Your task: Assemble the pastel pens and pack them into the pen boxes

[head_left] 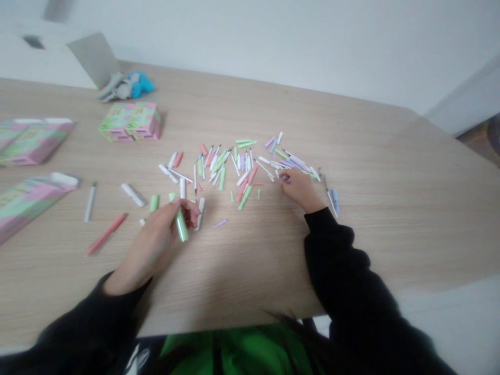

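pile of pen parts (230,166) on the bench (375,219), caps and barrels in white, green, pink and lilac, most lying loose and unjoined, so plenty looks left to sort. a few longer pieces lie left of the pile, incl. a pink pen (106,234) and a grey pen (89,202). pastel boxes (130,122) sit up and left of the pile. left hand (150,245) is closed, fingers pinching a green pen (180,226) just below the pile. right hand (300,190) is at the pile's right edge, fingertips pressed together on a small piece (286,178), too small to tell which part
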Demonstrator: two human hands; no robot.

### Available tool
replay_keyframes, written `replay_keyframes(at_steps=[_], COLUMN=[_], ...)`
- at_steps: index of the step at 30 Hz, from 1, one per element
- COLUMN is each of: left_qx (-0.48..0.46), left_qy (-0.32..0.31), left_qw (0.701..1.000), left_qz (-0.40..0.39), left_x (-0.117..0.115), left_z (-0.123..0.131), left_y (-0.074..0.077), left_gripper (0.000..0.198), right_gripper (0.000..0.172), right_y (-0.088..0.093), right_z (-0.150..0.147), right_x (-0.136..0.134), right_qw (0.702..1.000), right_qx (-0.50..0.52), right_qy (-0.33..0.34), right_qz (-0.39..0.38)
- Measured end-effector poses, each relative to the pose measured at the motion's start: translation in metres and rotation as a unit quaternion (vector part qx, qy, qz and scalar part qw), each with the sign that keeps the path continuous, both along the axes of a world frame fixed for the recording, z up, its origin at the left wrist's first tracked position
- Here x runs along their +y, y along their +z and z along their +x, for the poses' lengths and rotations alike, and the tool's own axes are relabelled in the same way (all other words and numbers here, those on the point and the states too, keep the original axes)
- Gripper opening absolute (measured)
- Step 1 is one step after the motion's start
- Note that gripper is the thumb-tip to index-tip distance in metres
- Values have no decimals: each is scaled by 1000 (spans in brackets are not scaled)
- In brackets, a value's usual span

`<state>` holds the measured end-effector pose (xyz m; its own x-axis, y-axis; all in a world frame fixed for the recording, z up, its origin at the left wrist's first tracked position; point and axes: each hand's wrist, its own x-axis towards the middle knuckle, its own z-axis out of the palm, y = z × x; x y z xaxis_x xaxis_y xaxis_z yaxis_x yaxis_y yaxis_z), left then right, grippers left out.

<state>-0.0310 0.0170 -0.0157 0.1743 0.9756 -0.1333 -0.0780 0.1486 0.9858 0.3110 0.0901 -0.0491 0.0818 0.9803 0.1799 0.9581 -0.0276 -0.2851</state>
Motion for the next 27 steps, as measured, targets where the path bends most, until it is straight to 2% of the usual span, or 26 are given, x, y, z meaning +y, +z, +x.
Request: replay_keyframes(at_steps=[5,13,15,18,20,22,25,27], left_qx=[19,13,11,-43,-76,-93,-125,-131], left_qy=[4,-15,-17,-43,-57,-62,-93,-140], left_qw=[1000,999,999,997,995,993,988,981], left_qz=[7,31,39,45,38,23,-8,-18], left_x=[1,3,2,-2,-4,-6,-7,-7], left_z=[-1,-4,-2,4,8,11,14,14], left_y=[-1,-10,-8,-5,-4,-5,-7,-9], left_gripper=[45,43,38,30,25,25,30,36], right_gripper=[24,20,20,17,13,9,16,19], right_y=[4,0,5,20,34,46,55,56], right_z=[3,-3,-7,-28,-51,-77,-112,-127], right_x=[-11,-6,-9,-22,-38,-57,-81,-90], right_qw=[1000,1000,1000,995,974,925,879,870], right_qx=[-18,-1,17,75,189,321,369,369], right_qy=[-10,-8,8,53,114,199,301,326], right_qz=[0,8,20,39,51,42,25,16])
